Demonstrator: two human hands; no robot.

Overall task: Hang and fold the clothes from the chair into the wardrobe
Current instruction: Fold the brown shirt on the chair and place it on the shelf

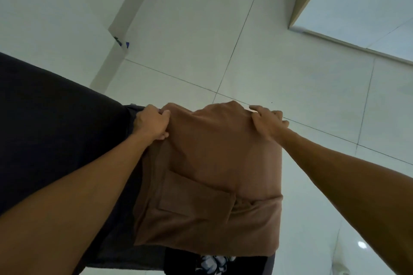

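Here, left hand [152, 124] and right hand [267, 125] both grip brown garment [207, 176] (pocket showing).

A brown garment [207, 185] with a flap pocket hangs folded, its top edge held up above the floor.

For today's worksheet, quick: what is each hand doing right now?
Left hand: gripping the far left edge of the brown garment.
Right hand: gripping its far right edge.
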